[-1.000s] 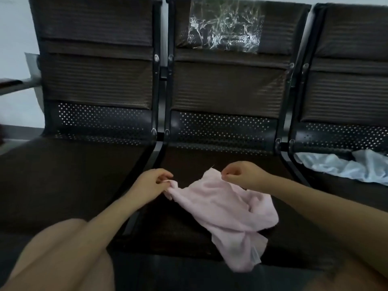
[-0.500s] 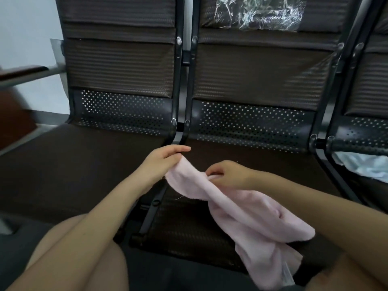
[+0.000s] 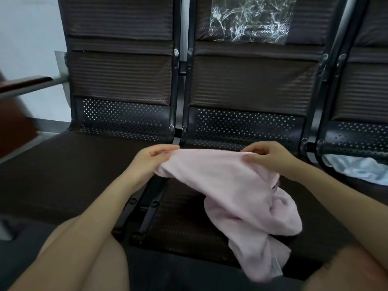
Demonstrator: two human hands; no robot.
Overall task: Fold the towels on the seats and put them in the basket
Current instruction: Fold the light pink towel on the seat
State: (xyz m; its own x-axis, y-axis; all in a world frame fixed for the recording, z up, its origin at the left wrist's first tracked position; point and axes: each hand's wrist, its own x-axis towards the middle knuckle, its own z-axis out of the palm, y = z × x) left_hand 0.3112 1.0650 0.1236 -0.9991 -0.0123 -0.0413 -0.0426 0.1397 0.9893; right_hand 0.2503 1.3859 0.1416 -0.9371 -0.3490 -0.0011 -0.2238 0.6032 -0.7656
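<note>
A pale pink towel [image 3: 228,192] is stretched along its top edge above the middle seat [image 3: 180,223], with the rest hanging crumpled down past the seat's front. My left hand [image 3: 150,159] pinches the towel's left end. My right hand [image 3: 267,157] pinches the edge further right. A white towel [image 3: 357,169] lies bunched on the right seat. No basket is in view.
Three dark brown seats with perforated metal backs stand in a row; the left seat [image 3: 73,171] holds nothing. A clear plastic sheet [image 3: 249,19] clings to the middle backrest. A wooden armrest [image 3: 23,84] juts in at the far left. My knees are at the bottom.
My hands have moved apart along the pink towel's top edge, pulling it taut between them. The towel has lifted and spread wider over the middle seat.
</note>
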